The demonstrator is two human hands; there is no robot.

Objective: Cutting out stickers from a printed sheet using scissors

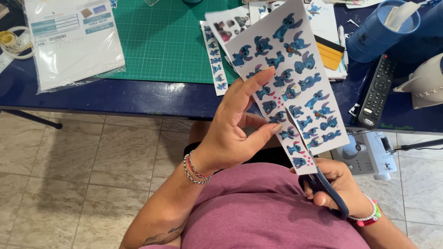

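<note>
Our left hand (pixel 235 131) pinches the sticker sheet (pixel 288 74) at its left edge, thumb and fingers closed on the paper, holding it up over the blue table (pixel 138 99). Our right hand (pixel 337 189) grips the scissors (pixel 323 186), fingers through the handles; blades hidden behind the sheet's lower end, where a slit runs up between sticker columns. Risk: the sheet is held only on one side, so it may flop and the cut drift into the printed figures.

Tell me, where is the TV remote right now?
In the head view the black remote lies at the right on the blue table, just below a blue cup and right of the sticker sheet.
</note>
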